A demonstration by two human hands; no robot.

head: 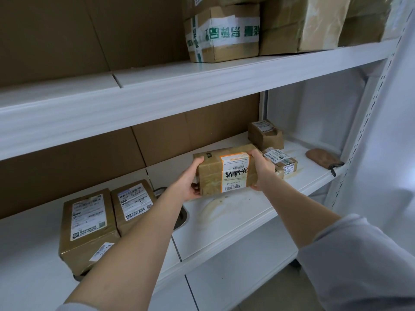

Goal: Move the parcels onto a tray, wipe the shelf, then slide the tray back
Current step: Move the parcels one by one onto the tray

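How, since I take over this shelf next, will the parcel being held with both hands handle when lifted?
The parcel is probably stiff: its edges look square and unbowed between the left hand and right hand. Its glossy tape wrap may be slippery. Two hands on its ends hint at some weight, though that is unsure.

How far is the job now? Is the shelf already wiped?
Done: two brown labelled parcels, the large one and the narrower one, seem to rest on the metal tray at the left. In hand: left hand and right hand grip a third brown parcel with an orange-edged label. Left: two small brown parcels at the right, then wiping and sliding back; the white shelf shows yellowish stains, the brown cloth lies untouched.
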